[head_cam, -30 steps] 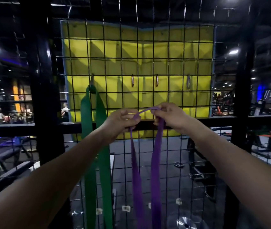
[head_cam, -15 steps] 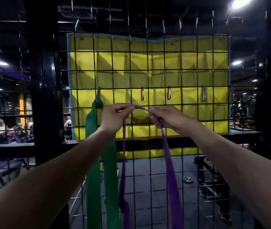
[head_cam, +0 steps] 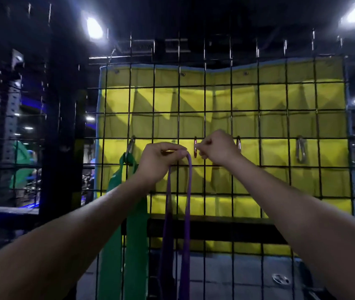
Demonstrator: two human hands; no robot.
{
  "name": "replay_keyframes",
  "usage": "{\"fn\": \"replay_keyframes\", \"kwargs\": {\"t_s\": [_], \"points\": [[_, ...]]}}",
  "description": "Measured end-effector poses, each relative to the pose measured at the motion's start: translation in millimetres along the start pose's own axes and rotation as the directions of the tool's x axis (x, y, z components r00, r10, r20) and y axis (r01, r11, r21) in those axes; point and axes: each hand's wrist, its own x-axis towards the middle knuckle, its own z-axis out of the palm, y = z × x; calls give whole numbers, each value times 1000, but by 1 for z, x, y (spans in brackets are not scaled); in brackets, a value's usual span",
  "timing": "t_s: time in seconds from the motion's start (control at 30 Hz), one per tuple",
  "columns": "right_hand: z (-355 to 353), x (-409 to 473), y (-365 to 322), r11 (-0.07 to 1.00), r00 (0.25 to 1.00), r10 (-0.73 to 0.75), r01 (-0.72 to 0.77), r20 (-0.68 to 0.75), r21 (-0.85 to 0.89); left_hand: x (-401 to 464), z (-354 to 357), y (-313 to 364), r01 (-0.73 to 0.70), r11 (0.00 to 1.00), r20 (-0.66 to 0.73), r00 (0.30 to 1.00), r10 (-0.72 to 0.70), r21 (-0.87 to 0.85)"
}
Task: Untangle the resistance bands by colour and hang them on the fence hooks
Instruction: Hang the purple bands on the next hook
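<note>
Head view, looking at a wire fence (head_cam: 246, 135) with a yellow mat (head_cam: 274, 126) behind it. Left hand (head_cam: 159, 163) raised at hook height, fingers curled over the top of the purple band (head_cam: 188, 191), pinching its loop; both strands hanging straight down from that grip, long axis vertical, lower ends running out of frame. Right hand (head_cam: 218, 148) just beside, fingers curled and pinching at the second hook (head_cam: 195, 147), apparently working its gate; whether the gate stands open cannot be told. Purple loop top just left of and slightly below that hook, nearly touching it, so the coming move looks like a short shift rightward and up to slip the loop onto the metal. Left hand nearer the band, right hand nearer the hook.

Green band (head_cam: 129, 213) already hung on the first hook (head_cam: 130, 146) to the left, partly behind the left forearm, close beside the purple strands but not visibly crossed with them. Third hook (head_cam: 238, 144) peeking out behind the right hand, fourth hook (head_cam: 300, 149) well apart to the right, both bare. In the way: only the right fingers crowding the hook mouth. Possibly a weight plate (head_cam: 280, 279) on the floor beyond the fence, too dim to be sure.
</note>
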Motion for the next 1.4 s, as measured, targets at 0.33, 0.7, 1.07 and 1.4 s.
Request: {"fn": "replay_keyframes", "kwargs": {"t_s": [0.33,0.7,1.07,1.4], "points": [[27,22,-5,988,993,50,-65,-110,-139,14,7,-8,-6,999,-148,989,12,42],[25,26,-19,992,994,109,-108,-5,59,28,1,-13,-28,997,-122,992,37,68],[8,6,-46,803,924,335,-383,185,457,33,-7,-9,-24,999,-78,997,22,-27],[3,8,-56,655,798,433,-598,419,463,32,-17,-5,5,994,-56,998,-11,-111]]}}
